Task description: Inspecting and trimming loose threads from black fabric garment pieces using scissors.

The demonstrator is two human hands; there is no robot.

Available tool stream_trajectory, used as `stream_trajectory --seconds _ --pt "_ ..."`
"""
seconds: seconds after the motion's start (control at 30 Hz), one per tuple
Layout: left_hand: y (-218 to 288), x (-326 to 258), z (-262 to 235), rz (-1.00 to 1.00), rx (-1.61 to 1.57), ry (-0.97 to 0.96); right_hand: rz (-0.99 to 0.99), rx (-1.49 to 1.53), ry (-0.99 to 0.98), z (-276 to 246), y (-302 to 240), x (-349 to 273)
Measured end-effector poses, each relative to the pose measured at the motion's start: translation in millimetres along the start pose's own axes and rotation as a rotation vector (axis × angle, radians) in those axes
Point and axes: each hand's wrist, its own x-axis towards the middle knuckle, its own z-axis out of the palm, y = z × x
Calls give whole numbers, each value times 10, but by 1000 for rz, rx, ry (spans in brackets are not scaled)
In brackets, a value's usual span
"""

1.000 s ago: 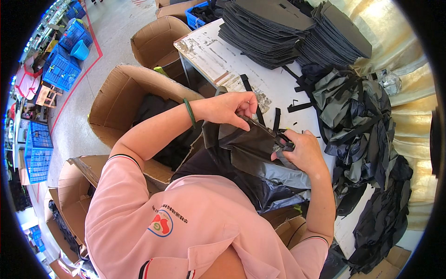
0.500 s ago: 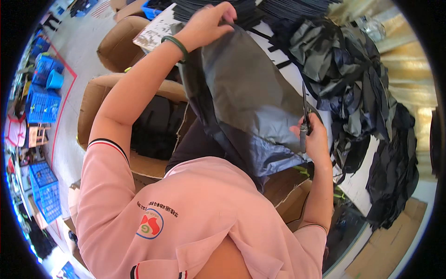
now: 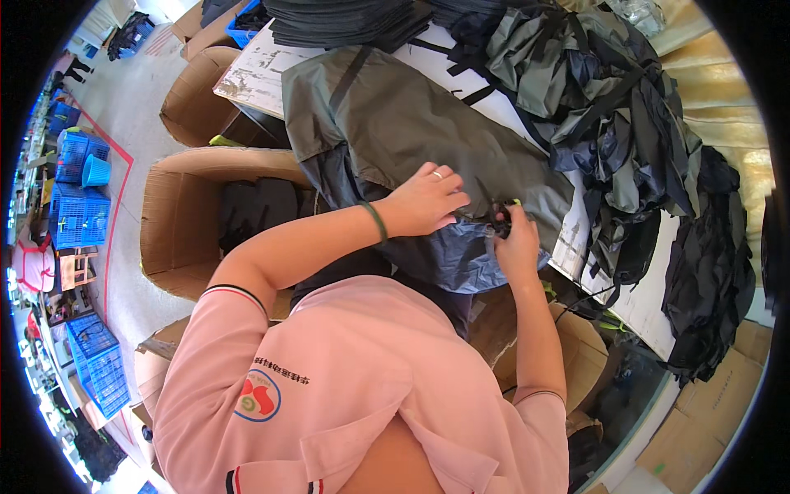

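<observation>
Both grips — left hand, right hand — on grey fabric; white table

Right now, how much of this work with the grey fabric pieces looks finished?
Done: flat dark folded pieces stacked at the table's far end. In hand: a grey strapped fabric bag lies spread; the left hand presses it and the right hand grips small scissors at its edge. Left: a crumpled grey fabric heap.

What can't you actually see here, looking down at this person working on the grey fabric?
- Head view: the small dark tool in the right hand is mostly covered by the fingers; its kind is unclear.
- The left hand hides the grey fabric piece beneath it.
- The open cardboard box holds dark items, too shadowed to identify.
- The stacked dark pieces are cut off at the top edge.
</observation>
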Motion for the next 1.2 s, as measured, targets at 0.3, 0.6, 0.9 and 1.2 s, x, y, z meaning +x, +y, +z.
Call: stream_trajectory --seconds 0.3,0.6,0.9,1.2 --pt "-186 144 205 -111 -255 -159 196 314 -78 -116 111 75" --pt "-149 -303 -200 -298 -234 544 -1 -60 -199 -33 -116 172" --pt "-799 -1465 -535 -1400 -1380 838 46 343 -100 93 159 144" --pt "-762 -1511 -680 -538 -2300 1051 146 277 46 -27 243 194"
